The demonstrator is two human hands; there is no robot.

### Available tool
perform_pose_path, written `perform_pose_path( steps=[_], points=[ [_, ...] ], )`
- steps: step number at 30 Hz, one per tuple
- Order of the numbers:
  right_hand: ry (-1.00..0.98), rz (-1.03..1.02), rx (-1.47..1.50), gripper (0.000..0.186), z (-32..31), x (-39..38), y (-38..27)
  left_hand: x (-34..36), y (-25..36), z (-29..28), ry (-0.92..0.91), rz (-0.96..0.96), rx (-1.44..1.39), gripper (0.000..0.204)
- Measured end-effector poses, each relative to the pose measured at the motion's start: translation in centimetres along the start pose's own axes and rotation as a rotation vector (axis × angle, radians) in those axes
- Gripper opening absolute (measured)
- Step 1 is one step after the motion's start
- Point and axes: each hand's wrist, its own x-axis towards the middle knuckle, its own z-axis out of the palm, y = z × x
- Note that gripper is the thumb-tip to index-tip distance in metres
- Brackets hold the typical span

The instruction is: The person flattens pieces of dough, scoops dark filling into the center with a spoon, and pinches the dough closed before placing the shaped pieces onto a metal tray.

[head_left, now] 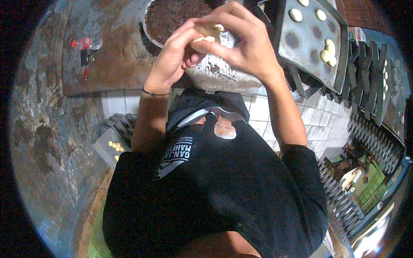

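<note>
Both my hands are raised together over the table's near edge, around a piece of pale dough (208,39). My left hand (175,55) cups the dough with its fingers curled in. From the other side my right hand (243,41) pinches it between thumb and fingers. The fingers cover most of the dough, so its full shape is hidden. Just beyond my hands is a wide round container (146,31) of dark brown crumbly filling (177,13). To the right, a metal tray (301,48) carries several pale dough rounds (295,15), some touching each other.
A clear plastic bottle with a red cap (86,43) lies on the worn table (116,64) at the left. More dark metal trays (365,77) are stacked at the far right. Low on the left, another tray (104,148) holds several small dough pieces (115,145).
</note>
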Motion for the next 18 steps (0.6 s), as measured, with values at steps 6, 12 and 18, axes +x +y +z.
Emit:
perform_pose_path(
  steps=[6,12,18],
  points=[
    [0.196,0.05,0.184,0.02,-1.5,-1.2,0.5,0.1,0.8,4.6,0.083,0.027,-0.022,0.035],
    [0.159,0.121,0.0,0.038,-4.7,-1.6,-0.4,2.1,-0.9,8.7,0.217,0.056,-0.014,0.029],
    [0.275,0.46,0.47,0.023,-6.4,-4.0,4.1,3.8,-2.5,12.3,0.206,0.353,0.196,0.036]
  ],
)
